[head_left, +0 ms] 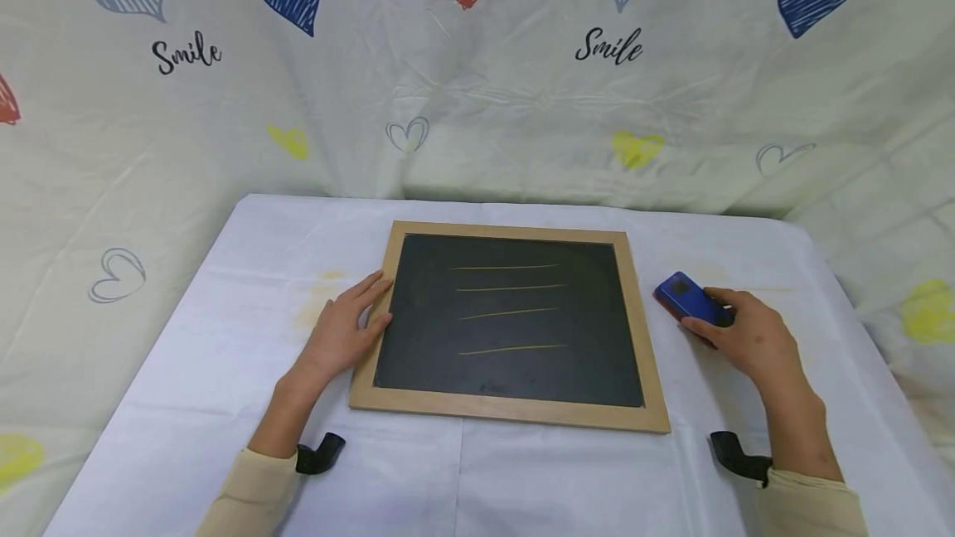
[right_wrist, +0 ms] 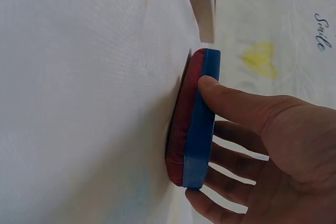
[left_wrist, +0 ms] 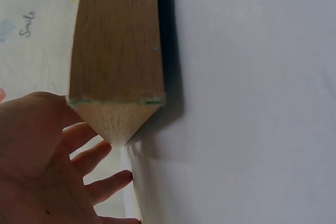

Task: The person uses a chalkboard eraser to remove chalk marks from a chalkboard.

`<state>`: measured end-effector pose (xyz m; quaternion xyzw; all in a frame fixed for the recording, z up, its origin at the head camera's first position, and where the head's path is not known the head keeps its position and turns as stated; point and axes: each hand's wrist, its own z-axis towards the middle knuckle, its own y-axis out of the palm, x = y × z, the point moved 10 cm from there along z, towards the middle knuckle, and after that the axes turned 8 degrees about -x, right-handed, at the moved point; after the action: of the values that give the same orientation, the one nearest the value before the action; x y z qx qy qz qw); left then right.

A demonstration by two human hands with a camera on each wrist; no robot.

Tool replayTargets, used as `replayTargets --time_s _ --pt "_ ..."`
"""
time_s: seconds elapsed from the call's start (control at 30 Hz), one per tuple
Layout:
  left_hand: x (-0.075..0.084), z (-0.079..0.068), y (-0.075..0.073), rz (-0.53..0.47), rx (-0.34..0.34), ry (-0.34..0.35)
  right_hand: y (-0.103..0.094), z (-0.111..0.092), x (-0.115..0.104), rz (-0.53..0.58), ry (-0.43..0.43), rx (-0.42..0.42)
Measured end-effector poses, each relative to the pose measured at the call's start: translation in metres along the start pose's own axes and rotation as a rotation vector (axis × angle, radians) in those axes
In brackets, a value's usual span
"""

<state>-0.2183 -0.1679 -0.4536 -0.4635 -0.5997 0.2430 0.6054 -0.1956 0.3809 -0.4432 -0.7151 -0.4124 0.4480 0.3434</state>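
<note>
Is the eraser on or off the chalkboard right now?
Off: the right hand holds the eraser beside the chalkboard, white tablecloth showing between them.

A wood-framed chalkboard (head_left: 515, 326) is lying face up on the desk (head_left: 552, 479), its dark surface showing four thin yellow lines stacked from 12 toward 6 o'clock. The left hand (head_left: 343, 334) is touching its frame at 9 o'clock. Near its 3 o'clock edge, a blue-backed eraser (head_left: 690, 298) is pointing toward 10 o'clock, red underside facing the desk, the right hand's (head_left: 761, 342) fingers gripping it.
</note>
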Motion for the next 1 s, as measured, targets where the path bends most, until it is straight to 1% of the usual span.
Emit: replayTargets --time_s 0.1,0.27,0.5,0.63,0.73,1.0 --pt "0.000 0.000 0.000 -0.001 -0.005 -0.001 -0.001 -0.001 -0.001 0.008 -0.017 0.006" --pt "0.002 -0.001 -0.001 -0.003 -0.009 0.001 -0.002 -0.004 -0.010 0.010 -0.084 0.046" --pt "0.002 -0.002 -0.002 -0.009 -0.016 -0.006 -0.004 -0.010 -0.031 0.020 -0.193 0.123" --pt "0.004 -0.003 -0.002 -0.009 -0.014 -0.007 -0.004 -0.015 -0.045 0.027 -0.253 0.152" --pt "0.004 -0.003 -0.003 -0.005 -0.011 -0.011 -0.002 -0.018 -0.054 0.031 -0.275 0.152" --pt "0.004 -0.004 -0.003 0.000 -0.010 -0.010 0.007 -0.028 -0.075 0.050 -0.317 0.115"
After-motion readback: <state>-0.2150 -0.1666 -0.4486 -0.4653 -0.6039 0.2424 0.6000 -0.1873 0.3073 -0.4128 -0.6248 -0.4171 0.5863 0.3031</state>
